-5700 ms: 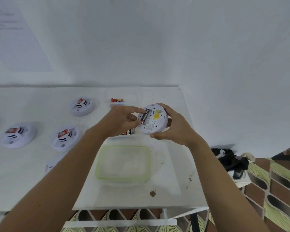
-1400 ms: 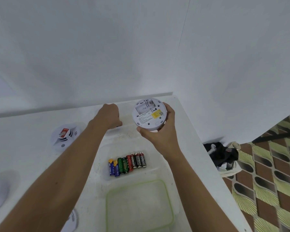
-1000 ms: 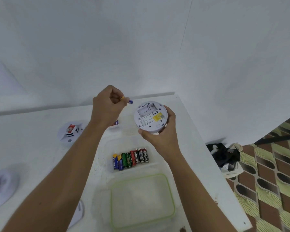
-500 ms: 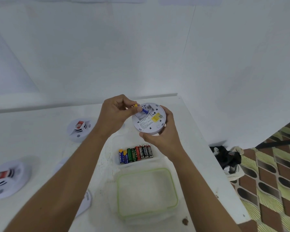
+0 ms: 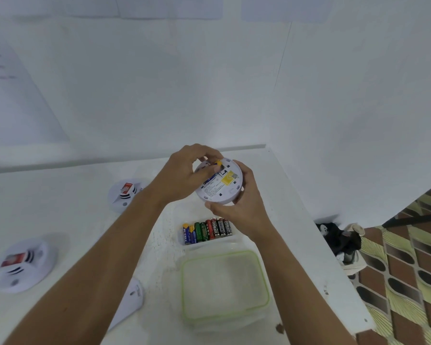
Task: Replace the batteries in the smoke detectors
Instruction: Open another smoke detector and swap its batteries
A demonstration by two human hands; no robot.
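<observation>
My left hand has brought its pinched battery down into the detector, which my right hand grips; it looks nearly seated.

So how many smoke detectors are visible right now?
4: the held detector in the right hand; the far detector and the left detector on the table; the hidden detector half under the left forearm. More may be offscreen.

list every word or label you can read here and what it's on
"EVEREADY": on the black batteries.
"PK CELL", roughly: on the blue battery.
Too small to read: print and yellow sticker on the held smoke detector.
Blurred: red labels on the table detectors.
</observation>
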